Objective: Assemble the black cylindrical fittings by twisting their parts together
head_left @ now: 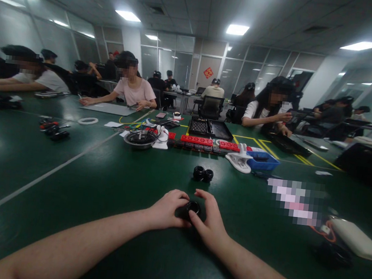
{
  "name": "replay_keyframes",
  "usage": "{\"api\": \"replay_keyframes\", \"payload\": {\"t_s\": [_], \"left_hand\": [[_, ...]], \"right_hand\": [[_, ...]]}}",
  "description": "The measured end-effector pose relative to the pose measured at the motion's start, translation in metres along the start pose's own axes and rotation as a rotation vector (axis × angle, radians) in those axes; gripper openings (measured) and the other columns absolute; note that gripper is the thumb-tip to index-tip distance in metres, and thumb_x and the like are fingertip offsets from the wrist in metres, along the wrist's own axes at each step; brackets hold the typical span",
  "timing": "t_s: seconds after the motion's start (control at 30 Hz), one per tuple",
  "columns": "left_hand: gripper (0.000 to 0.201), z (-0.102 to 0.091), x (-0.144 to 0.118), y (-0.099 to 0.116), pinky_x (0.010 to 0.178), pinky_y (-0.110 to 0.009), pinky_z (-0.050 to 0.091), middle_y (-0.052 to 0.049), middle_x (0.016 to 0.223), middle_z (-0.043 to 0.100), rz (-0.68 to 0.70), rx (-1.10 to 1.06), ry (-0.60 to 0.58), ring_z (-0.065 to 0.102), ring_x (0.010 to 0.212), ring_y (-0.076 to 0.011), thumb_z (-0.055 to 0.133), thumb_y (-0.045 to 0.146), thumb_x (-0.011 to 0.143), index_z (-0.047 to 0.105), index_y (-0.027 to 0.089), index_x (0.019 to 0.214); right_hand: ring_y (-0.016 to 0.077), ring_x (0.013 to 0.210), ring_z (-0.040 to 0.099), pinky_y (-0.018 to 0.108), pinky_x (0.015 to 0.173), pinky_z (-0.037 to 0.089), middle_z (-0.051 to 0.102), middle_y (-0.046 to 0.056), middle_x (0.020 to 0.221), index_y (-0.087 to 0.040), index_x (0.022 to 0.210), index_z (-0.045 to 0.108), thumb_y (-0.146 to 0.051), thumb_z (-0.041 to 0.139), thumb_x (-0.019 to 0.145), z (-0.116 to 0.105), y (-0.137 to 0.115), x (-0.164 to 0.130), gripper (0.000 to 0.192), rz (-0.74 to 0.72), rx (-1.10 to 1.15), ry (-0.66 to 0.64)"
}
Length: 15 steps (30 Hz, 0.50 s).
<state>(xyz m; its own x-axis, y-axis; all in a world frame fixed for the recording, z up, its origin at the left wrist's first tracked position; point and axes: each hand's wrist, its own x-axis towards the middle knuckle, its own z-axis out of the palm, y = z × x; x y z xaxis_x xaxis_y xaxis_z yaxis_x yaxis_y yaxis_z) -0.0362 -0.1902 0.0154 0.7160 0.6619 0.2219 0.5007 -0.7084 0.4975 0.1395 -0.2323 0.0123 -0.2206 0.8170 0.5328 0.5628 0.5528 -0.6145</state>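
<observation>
left hand (167, 209) + right hand (208, 220): both gripping small black ring part (192, 208) between them, low over counter (101, 179) | likely light, rigid, smooth; grip outer rim | two similar parts (202, 173) just beyond

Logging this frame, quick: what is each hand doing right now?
Left hand: fingers closed on the small black round part.
Right hand: fingers closed on the same part.

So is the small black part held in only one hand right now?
No, both the left hand and the right hand grip the small black part between them, low over the green table.
</observation>
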Motion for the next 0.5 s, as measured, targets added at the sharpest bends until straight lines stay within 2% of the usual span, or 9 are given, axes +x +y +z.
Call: {"api": "replay_keyframes", "payload": {"t_s": [0.17, 0.3, 0.4, 0.5], "left_hand": [[0.037, -0.0012, -0.0006, 0.0017, 0.088, -0.038, 0.037, -0.006, 0.106, 0.051, 0.001, 0.012, 0.002, 0.044, 0.101, -0.0242, 0.066, 0.042, 0.066, 0.059, 0.02, 0.094], [0.037, -0.0012, -0.001, 0.0019, 0.087, -0.037, 0.037, -0.006, 0.106, 0.051, -0.001, 0.014, -0.002, 0.045, 0.1, -0.024, 0.065, 0.043, 0.067, 0.059, 0.019, 0.094], [0.037, 0.0, -0.0009, 0.0005, 0.088, -0.037, 0.037, -0.006, 0.106, 0.051, 0.002, 0.022, -0.001, 0.044, 0.101, -0.0239, 0.066, 0.042, 0.066, 0.059, 0.019, 0.095], [0.04, 0.0012, -0.0006, -0.0015, 0.09, -0.038, 0.036, -0.006, 0.109, 0.05, -0.001, 0.027, -0.003, 0.043, 0.104, -0.0243, 0.067, 0.043, 0.066, 0.059, 0.02, 0.098]], "right_hand": [[0.0236, 0.093, 0.05, 0.04, 0.08, 0.044, 0.052, 0.008, 0.097, -0.019, 0.111, 0.042, -0.025, 0.06, 0.07, 0.0006, -0.0014, 0.0006, 0.045, 0.019, -0.04, 0.047], [0.0235, 0.09, 0.051, 0.041, 0.079, 0.044, 0.052, 0.007, 0.095, -0.02, 0.112, 0.04, -0.027, 0.062, 0.067, 0.0023, 0.0007, 0.0008, 0.051, 0.041, -0.025, 0.065], [0.0229, 0.091, 0.052, 0.042, 0.082, 0.042, 0.053, 0.007, 0.095, -0.02, 0.114, 0.037, -0.024, 0.059, 0.069, 0.0035, 0.0021, 0.0005, 0.051, 0.056, 0.04, 0.039], [0.0213, 0.099, 0.051, 0.041, 0.089, 0.039, 0.054, 0.008, 0.104, -0.021, 0.121, 0.031, -0.017, 0.048, 0.072, 0.0025, 0.0014, -0.0011, 0.052, 0.024, 0.173, -0.043]]}}
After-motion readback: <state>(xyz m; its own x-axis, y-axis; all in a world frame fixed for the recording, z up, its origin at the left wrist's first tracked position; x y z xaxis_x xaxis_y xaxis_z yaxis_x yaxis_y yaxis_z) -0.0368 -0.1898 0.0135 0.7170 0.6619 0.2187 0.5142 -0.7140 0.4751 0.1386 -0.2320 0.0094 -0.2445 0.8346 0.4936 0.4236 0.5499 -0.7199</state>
